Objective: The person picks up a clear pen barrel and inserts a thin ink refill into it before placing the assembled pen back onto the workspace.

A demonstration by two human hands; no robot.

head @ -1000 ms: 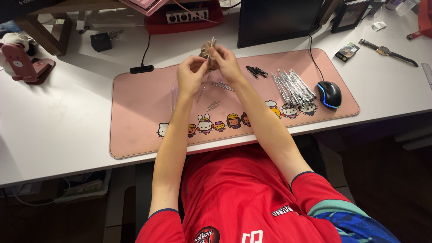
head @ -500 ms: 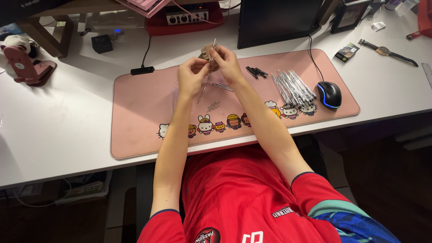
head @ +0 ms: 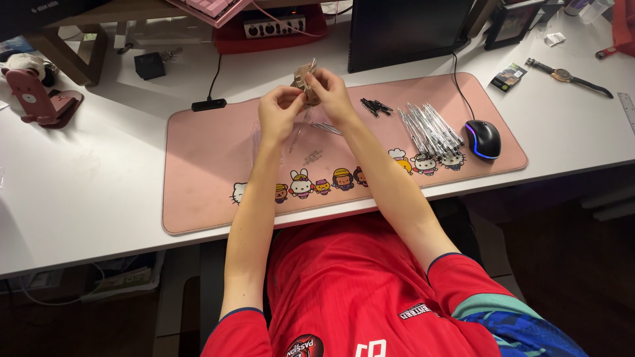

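Since both hands pinch it, left hand and right hand, that tan bundle looks light and fiddly; grip mid-body.

White surface spans the frame. Landmark: pink desk mat with a row of cartoon figures along its near edge, lying centred on the surface. Behind the mat: dark monitor and a red stand carrying a small audio box. Left of the mat, well apart: pink animal-shaped holder and a wooden riser. Right of the mat: wristwatch. On the mat's right end: black mouse, lit blue at the edge. Below the surface: dark floor. Light is warm, indoor.
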